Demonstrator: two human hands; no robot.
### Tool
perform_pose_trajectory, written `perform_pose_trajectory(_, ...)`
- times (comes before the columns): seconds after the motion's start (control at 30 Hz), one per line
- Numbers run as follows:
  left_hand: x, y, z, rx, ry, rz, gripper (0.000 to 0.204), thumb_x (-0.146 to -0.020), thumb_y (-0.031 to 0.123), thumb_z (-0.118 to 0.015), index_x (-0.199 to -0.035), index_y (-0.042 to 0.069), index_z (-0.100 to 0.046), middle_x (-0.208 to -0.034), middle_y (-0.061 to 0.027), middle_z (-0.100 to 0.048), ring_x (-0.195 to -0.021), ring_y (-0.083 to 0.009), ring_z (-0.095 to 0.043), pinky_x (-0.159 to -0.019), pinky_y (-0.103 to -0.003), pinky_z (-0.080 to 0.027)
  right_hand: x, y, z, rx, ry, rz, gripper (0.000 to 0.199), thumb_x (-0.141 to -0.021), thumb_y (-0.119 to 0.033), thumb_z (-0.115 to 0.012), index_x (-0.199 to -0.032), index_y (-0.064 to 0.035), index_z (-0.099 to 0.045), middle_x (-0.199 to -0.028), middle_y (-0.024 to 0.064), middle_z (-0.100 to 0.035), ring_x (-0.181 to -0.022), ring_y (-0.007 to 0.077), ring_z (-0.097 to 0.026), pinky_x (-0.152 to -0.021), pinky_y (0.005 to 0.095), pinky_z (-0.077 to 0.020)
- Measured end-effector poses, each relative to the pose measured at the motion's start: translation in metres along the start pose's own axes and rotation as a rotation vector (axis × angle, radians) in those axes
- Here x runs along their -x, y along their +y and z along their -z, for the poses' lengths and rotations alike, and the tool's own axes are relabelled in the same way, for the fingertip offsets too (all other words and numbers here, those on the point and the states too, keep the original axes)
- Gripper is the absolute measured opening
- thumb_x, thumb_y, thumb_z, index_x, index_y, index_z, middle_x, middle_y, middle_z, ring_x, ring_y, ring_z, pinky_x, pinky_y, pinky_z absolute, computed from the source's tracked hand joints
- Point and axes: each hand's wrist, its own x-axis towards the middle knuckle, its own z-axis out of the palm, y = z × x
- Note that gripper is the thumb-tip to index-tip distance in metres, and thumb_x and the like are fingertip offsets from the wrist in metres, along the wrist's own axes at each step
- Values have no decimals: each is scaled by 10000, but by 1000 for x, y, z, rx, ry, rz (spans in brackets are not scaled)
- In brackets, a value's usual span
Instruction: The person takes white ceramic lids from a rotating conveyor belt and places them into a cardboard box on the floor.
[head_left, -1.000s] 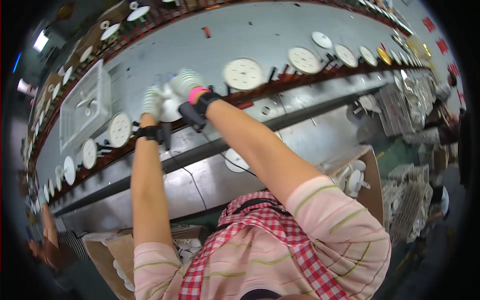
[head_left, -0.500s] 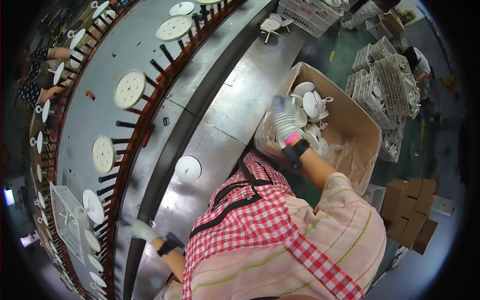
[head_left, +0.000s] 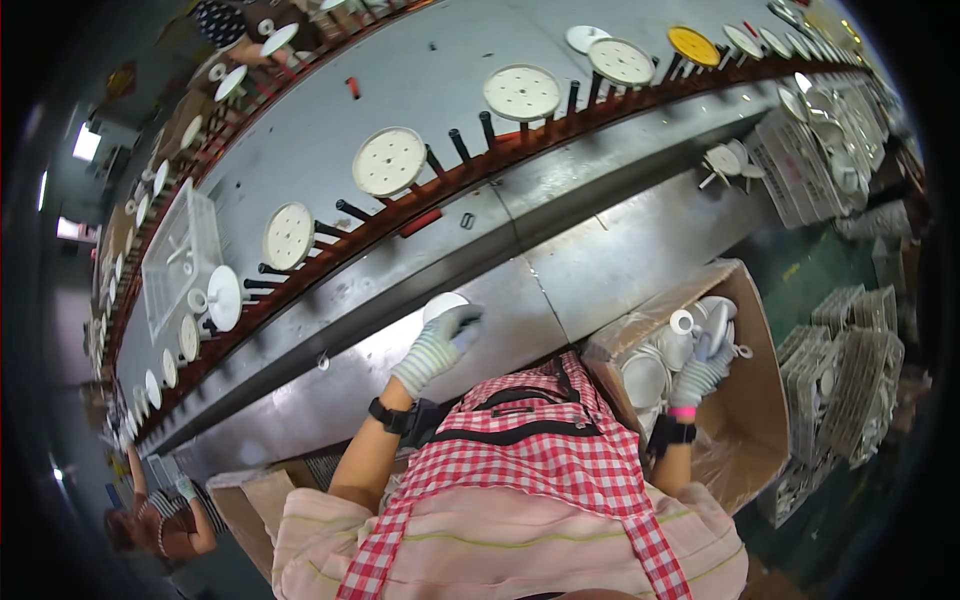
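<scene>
My left hand, in a striped glove, reaches over a white round disc lying on the metal ledge. Its fingers are apart and partly cover the disc; whether they touch it is unclear. My right hand, gloved too, is inside a cardboard box lined with clear plastic. Its fingers close on the edge of a tilted white disc. Around that hand lie more white discs, some with a ring-ended stem, such as the white ring.
Beyond the ledge runs a conveyor with dark pegs carrying white discs and a yellow disc. A clear plastic crate sits at left. Filled white crates are stacked at right. A co-worker is at lower left.
My view has turned, so the scene is rotated. My left hand has moved from the ledge's left part to the white disc. My right hand has closed on a disc in the box.
</scene>
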Motion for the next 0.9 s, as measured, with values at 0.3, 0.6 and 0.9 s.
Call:
perform_pose_trajectory(0.3,-106,143,11,210,443,-598,628,-873,273,-550,-1364,-41,-317,-1349,-249,-423,-1258,-318,-426,-1050,-353,-323,18,-220,-135,-948,-902,194,461,-920,-265,-514,-1260,42,-461,-1167,138,-544,-1038,195,-526,-878,308,-447)
perform_pose_trajectory(0.6,-232,80,86,-259,811,-64,450,-901,318,-449,-1246,35,-503,-1180,-246,-553,-1094,-395,-525,-946,-416,-417,8,-266,-334,-522,-637,409,392,-924,-304,-470,-1185,-21,-544,-1127,216,-602,-1057,331,-569,-912,379,-435)
perform_pose_trajectory(0.9,-242,44,155,-22,229,198,411,-918,284,-481,-1168,-37,-542,-1126,-141,-609,-1009,-261,-592,-851,-382,-490,38,-310,-364,613,-935,859,437,-904,-389,-413,-1131,-59,-588,-1171,241,-566,-1094,388,-545,-908,465,-451)
